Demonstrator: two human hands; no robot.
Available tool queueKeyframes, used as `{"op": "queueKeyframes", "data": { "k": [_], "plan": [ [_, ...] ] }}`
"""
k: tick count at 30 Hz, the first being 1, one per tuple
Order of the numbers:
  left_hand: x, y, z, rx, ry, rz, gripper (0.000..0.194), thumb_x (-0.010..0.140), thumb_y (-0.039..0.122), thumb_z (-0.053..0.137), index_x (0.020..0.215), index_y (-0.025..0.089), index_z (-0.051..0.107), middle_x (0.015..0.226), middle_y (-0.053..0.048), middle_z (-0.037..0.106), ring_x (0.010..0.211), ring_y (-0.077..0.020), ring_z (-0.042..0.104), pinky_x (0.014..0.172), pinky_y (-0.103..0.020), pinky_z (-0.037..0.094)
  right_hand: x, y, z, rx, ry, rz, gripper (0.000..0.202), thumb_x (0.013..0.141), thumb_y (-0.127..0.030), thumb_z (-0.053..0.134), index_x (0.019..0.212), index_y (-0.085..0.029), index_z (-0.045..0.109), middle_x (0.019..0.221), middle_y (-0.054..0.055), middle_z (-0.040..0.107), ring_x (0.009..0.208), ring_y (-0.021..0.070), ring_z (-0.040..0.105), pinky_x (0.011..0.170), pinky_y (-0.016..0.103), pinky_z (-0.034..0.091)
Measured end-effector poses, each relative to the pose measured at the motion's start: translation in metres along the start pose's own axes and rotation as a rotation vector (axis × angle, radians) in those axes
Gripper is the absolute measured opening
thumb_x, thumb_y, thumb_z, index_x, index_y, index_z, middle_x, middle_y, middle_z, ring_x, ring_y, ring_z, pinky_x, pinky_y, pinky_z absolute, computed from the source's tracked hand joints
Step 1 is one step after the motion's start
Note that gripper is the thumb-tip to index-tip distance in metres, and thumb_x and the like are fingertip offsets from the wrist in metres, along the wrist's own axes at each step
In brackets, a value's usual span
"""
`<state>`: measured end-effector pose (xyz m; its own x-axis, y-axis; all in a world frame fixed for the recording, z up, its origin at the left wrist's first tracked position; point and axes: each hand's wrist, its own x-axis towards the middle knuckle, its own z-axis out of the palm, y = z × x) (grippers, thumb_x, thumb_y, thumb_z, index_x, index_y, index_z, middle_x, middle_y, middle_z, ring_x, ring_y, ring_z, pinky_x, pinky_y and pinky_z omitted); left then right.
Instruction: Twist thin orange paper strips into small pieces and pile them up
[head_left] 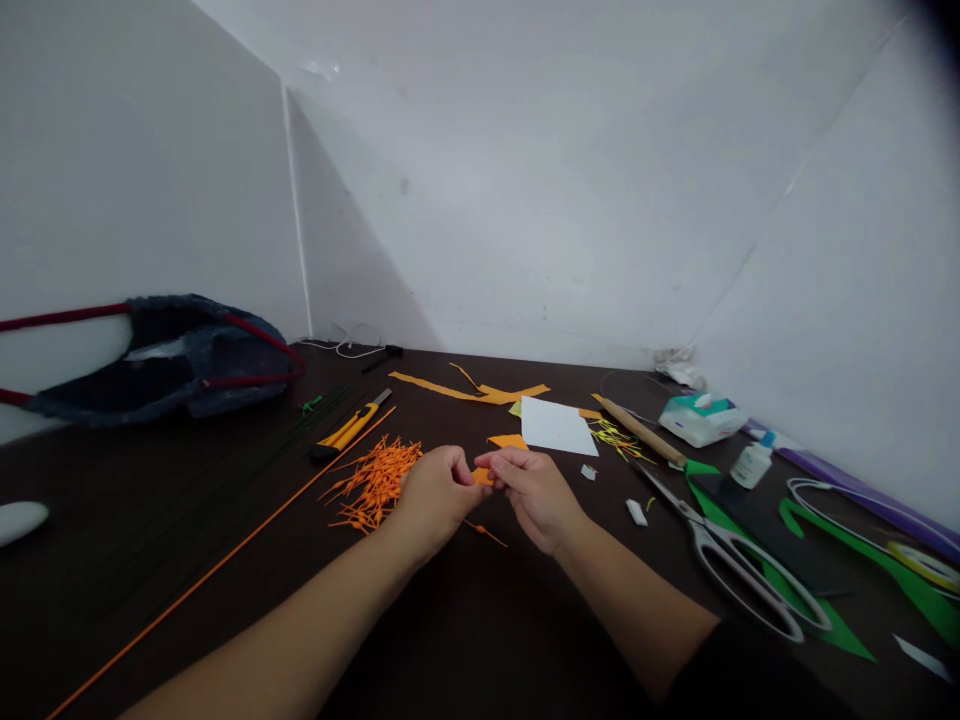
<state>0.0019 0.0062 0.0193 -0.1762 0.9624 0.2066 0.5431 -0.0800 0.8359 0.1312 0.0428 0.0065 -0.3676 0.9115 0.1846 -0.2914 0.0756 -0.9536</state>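
Honestly can't read any text here, folks. My small white bottle [751, 466] has a label, but the print's too tiny and blurry for me.

orange pc [481, 478]: matt paper | wht sheet [559, 427]: smooth paper | scissors [697, 524]: metal/plstc | tbl [465, 640]: smooth | bag [225, 368]: rough cloth

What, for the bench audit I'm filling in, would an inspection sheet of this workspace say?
Surface: dark tabletop, with white scraps right of centre.
Job's things: small orange piece, held; heap of thin orange stems at left.
Clutter: scissors, glue bottle and tissue pack at right; cutter knife at left.
Hands: left hand and right hand both pinch the orange piece.
Cables: white cable at back left; thin white loop at right, possibly another.
Surroundings: pale walls; dark fabric item with red trim at far left.
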Motion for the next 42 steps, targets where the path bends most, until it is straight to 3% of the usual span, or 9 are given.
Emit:
{"op": "queueKeyframes", "data": {
  "k": [4, 8, 20, 23, 26, 29, 32, 38, 42],
  "plan": [
    [0.001, 0.002, -0.002, 0.272, 0.098, 0.123, 0.024, 0.058, 0.024, 0.064, 0.049, 0.018, 0.043, 0.056, 0.003, 0.047, 0.058, -0.0131, 0.044, 0.055, -0.025, 0.024, 0.0, 0.0, 0.001, 0.076, -0.018, 0.076, 0.012, 0.067, -0.025, 0.064, 0.072, -0.016, 0.07, 0.059, 0.0, 0.055, 0.056, 0.009, 0.04, 0.059, 0.026, 0.033],
    [0.001, 0.004, -0.001, 0.35, 0.089, 0.14, 0.022, 0.058, 0.022, 0.064, 0.049, 0.017, 0.044, 0.057, 0.004, 0.049, 0.06, -0.0129, 0.045, 0.056, -0.025, 0.024, 0.001, 0.0, 0.003, 0.079, 0.055, 0.063, 0.01, 0.064, -0.024, 0.066, 0.065, -0.014, 0.068, 0.059, 0.001, 0.056, 0.053, 0.0082, 0.037, 0.056, 0.025, 0.031],
    [-0.002, -0.001, 0.006, -0.093, -0.157, 0.005, 0.025, 0.058, 0.027, 0.065, 0.054, 0.018, 0.042, 0.052, 0.006, 0.045, 0.05, -0.0098, 0.04, 0.049, -0.022, 0.027, 0.002, 0.006, 0.008, 0.035, 0.307, -0.085, 0.038, 0.064, -0.03, 0.068, 0.043, -0.017, 0.038, 0.042, -0.007, 0.035, 0.045, 0.0081, 0.028, 0.047, 0.024, 0.023],
    [-0.003, -0.002, 0.004, -0.275, -0.21, -0.054, 0.027, 0.058, 0.026, 0.065, 0.055, 0.018, 0.04, 0.047, 0.008, 0.042, 0.045, -0.0078, 0.035, 0.046, -0.021, 0.026, 0.005, 0.001, 0.0, 0.17, 0.24, -0.046, 0.029, 0.068, -0.039, 0.062, 0.053, -0.015, 0.054, 0.047, -0.005, 0.039, 0.045, 0.0078, 0.03, 0.046, 0.024, 0.026],
    [-0.003, -0.002, 0.001, -0.412, -0.249, -0.11, 0.027, 0.06, 0.026, 0.065, 0.056, 0.018, 0.04, 0.046, 0.009, 0.041, 0.044, -0.0065, 0.033, 0.046, -0.02, 0.024, 0.003, -0.005, -0.005, 0.222, 0.034, 0.03, 0.029, 0.073, -0.041, 0.057, 0.071, -0.013, 0.065, 0.057, -0.002, 0.046, 0.05, 0.0085, 0.036, 0.05, 0.024, 0.031],
    [-0.004, -0.001, -0.001, -0.503, -0.297, -0.111, 0.026, 0.059, 0.026, 0.066, 0.057, 0.017, 0.041, 0.05, 0.008, 0.041, 0.046, -0.0061, 0.033, 0.047, -0.02, 0.024, -0.001, -0.006, -0.003, 0.123, -0.133, 0.008, 0.015, 0.068, -0.03, 0.064, 0.073, -0.015, 0.067, 0.065, 0.0, 0.052, 0.06, 0.0105, 0.044, 0.057, 0.025, 0.035],
    [-0.004, 0.0, -0.003, -0.521, -0.33, -0.098, 0.026, 0.058, 0.027, 0.066, 0.057, 0.016, 0.043, 0.05, 0.009, 0.04, 0.045, -0.0058, 0.032, 0.047, -0.02, 0.024, -0.003, -0.003, 0.002, 0.061, -0.129, -0.04, 0.009, 0.065, -0.024, 0.065, 0.064, -0.016, 0.062, 0.066, 0.0, 0.057, 0.064, 0.0119, 0.048, 0.061, 0.026, 0.036],
    [-0.003, 0.002, 0.0, -0.43, -0.256, -0.044, 0.026, 0.059, 0.026, 0.064, 0.055, 0.018, 0.039, 0.046, 0.009, 0.038, 0.044, -0.0065, 0.032, 0.044, -0.02, 0.022, -0.002, 0.003, 0.009, 0.029, 0.007, -0.085, 0.02, 0.065, -0.023, 0.063, 0.057, -0.018, 0.046, 0.054, -0.006, 0.044, 0.052, 0.0087, 0.038, 0.051, 0.023, 0.03],
    [-0.002, 0.001, 0.004, -0.226, -0.107, 0.023, 0.025, 0.056, 0.025, 0.064, 0.052, 0.018, 0.04, 0.048, 0.007, 0.042, 0.048, -0.0085, 0.036, 0.046, -0.021, 0.026, -0.004, 0.006, 0.014, -0.049, 0.088, -0.112, 0.021, 0.067, -0.024, 0.062, 0.058, -0.018, 0.044, 0.051, -0.007, 0.04, 0.048, 0.0079, 0.034, 0.046, 0.022, 0.026]
  ]
}}
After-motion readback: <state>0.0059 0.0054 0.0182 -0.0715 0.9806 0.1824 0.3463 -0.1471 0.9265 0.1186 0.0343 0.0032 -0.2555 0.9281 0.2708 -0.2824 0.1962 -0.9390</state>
